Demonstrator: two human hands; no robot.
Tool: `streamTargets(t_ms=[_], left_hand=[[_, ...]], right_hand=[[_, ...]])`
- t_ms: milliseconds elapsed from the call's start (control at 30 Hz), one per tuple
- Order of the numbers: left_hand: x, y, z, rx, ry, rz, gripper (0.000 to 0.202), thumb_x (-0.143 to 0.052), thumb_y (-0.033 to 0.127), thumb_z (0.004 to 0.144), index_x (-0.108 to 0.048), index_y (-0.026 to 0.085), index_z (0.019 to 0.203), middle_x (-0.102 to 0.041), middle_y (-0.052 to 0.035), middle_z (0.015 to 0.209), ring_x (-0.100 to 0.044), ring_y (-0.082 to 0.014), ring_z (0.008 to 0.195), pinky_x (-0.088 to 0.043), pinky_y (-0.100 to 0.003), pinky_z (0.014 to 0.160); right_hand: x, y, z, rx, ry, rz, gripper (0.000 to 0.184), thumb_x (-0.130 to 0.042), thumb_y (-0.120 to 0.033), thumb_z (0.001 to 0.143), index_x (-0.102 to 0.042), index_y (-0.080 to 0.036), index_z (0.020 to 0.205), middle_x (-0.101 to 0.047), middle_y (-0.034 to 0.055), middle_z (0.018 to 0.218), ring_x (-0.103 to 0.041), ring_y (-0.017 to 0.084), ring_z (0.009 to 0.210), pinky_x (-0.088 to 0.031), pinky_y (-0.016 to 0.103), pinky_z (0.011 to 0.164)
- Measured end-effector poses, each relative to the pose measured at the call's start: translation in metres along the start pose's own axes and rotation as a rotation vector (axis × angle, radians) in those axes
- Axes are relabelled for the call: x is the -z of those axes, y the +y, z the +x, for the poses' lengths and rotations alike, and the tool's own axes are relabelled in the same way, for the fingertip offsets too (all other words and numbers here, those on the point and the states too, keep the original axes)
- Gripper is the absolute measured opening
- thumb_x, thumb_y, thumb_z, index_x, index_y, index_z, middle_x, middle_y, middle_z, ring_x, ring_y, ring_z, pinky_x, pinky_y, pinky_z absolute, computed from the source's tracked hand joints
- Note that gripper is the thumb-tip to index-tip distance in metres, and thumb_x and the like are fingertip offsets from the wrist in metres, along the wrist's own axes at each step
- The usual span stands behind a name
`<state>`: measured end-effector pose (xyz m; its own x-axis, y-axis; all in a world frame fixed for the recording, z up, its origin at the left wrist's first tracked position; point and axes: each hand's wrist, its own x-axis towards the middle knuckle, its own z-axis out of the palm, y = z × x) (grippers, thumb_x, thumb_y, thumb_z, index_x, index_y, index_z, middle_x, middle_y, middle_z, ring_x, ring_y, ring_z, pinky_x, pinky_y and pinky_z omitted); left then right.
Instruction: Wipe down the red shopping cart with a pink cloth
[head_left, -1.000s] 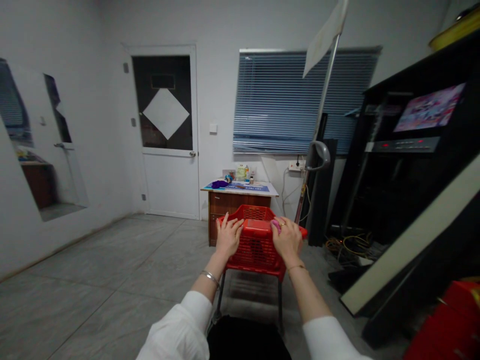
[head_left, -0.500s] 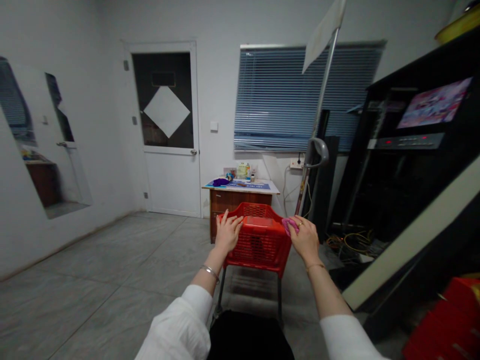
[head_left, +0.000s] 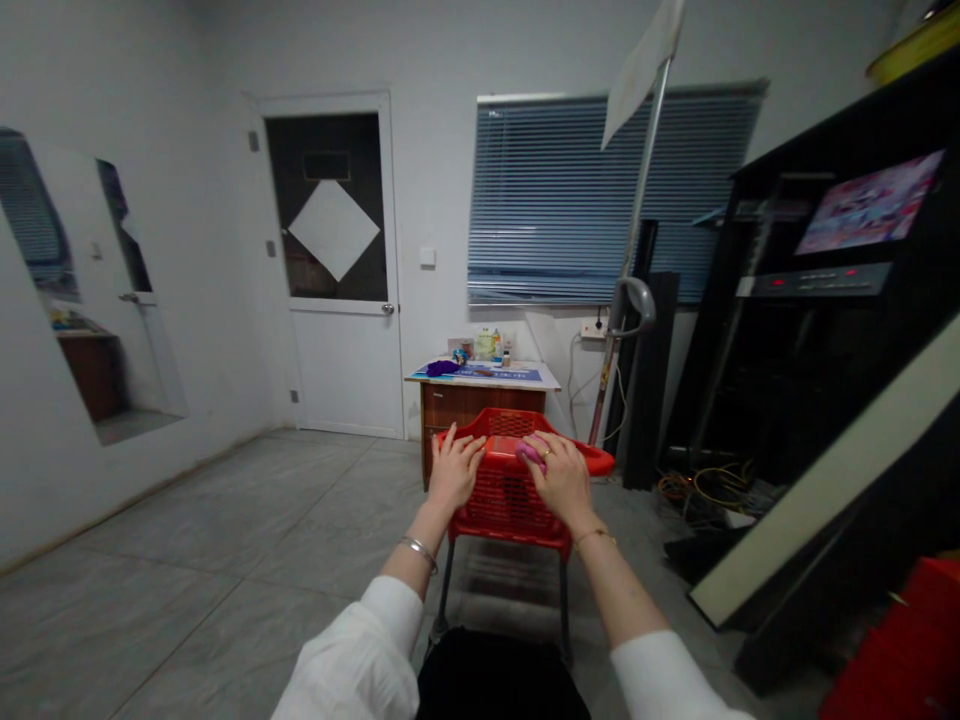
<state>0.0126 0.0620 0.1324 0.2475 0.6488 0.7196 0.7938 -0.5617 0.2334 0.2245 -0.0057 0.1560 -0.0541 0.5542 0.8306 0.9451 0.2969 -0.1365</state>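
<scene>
A red plastic shopping cart (head_left: 510, 500) with thin metal legs stands right in front of me. My left hand (head_left: 454, 468) rests over the left part of its handle, fingers bent over the bar and somewhat apart, one finger raised. Bunched in my right hand (head_left: 561, 475) is a pink cloth (head_left: 531, 455), pressed against the handle right of its middle. The right end of the cart handle (head_left: 596, 460) shows beyond that hand. My palms hide the undersides of both grips.
Behind the cart stands a brown desk (head_left: 484, 400) with a purple cloth (head_left: 442, 368) and small bottles on top. A metal pole (head_left: 637, 220) leans near the window blinds. On the right are a black rack (head_left: 810, 370), tangled cables (head_left: 712, 485) and a slanted pale board (head_left: 810, 490).
My right hand has slid left along the handle with the pink cloth, uncovering the handle's right end. My left hand stays at the left part. The view has tilted very slightly.
</scene>
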Motion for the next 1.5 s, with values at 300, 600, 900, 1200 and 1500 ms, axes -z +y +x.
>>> streamTargets(t_ms=[300,600,900,1200,1500], left_hand=[[-0.007,0.009,0.0,0.017,0.032,-0.015,0.034,-0.044,0.032,0.101,-0.063,0.033,0.129,-0.068,-0.0048,0.128,-0.029,-0.0297,0.147,-0.015,-0.069,0.118],[-0.004,0.003,-0.001,-0.007,0.013,-0.003,0.034,-0.043,0.032,0.101,-0.063,0.031,0.129,-0.067,-0.0054,0.129,-0.031,-0.0304,0.147,-0.019,-0.068,0.117],[-0.002,0.008,0.0,0.024,-0.008,-0.018,0.035,-0.042,0.031,0.101,-0.063,0.031,0.13,-0.067,-0.0049,0.13,-0.029,-0.0308,0.147,-0.016,-0.07,0.117],[0.001,0.001,0.001,-0.005,-0.018,-0.01,0.036,-0.042,0.032,0.101,-0.062,0.031,0.131,-0.066,-0.0058,0.13,-0.03,-0.0298,0.147,-0.018,-0.067,0.118],[-0.002,0.006,0.0,-0.003,0.018,-0.011,0.035,-0.042,0.032,0.101,-0.063,0.031,0.13,-0.067,-0.0065,0.128,-0.029,-0.0301,0.147,-0.017,-0.069,0.117]], right_hand=[[0.008,0.042,-0.002,-0.21,0.097,-0.038,0.032,-0.049,-0.036,0.095,-0.072,-0.02,0.111,-0.069,0.0092,0.115,-0.056,0.022,0.106,-0.041,0.038,0.097],[-0.003,-0.019,0.005,0.003,-0.043,-0.005,0.033,-0.052,-0.04,0.095,-0.066,-0.028,0.122,-0.064,0.005,0.13,-0.052,0.023,0.116,-0.04,0.038,0.099],[0.009,0.028,-0.002,-0.173,0.06,-0.015,0.032,-0.049,-0.036,0.095,-0.071,-0.022,0.114,-0.068,0.0078,0.117,-0.055,0.023,0.107,-0.04,0.039,0.097],[-0.002,-0.015,-0.007,0.078,-0.018,-0.043,0.037,-0.05,-0.028,0.094,-0.061,-0.03,0.129,-0.06,0.0036,0.135,-0.045,0.025,0.124,-0.033,0.044,0.108],[0.015,0.061,-0.018,-0.165,0.158,0.018,0.033,-0.046,-0.032,0.094,-0.071,-0.021,0.114,-0.064,0.0099,0.123,-0.051,0.024,0.116,-0.038,0.044,0.104]])
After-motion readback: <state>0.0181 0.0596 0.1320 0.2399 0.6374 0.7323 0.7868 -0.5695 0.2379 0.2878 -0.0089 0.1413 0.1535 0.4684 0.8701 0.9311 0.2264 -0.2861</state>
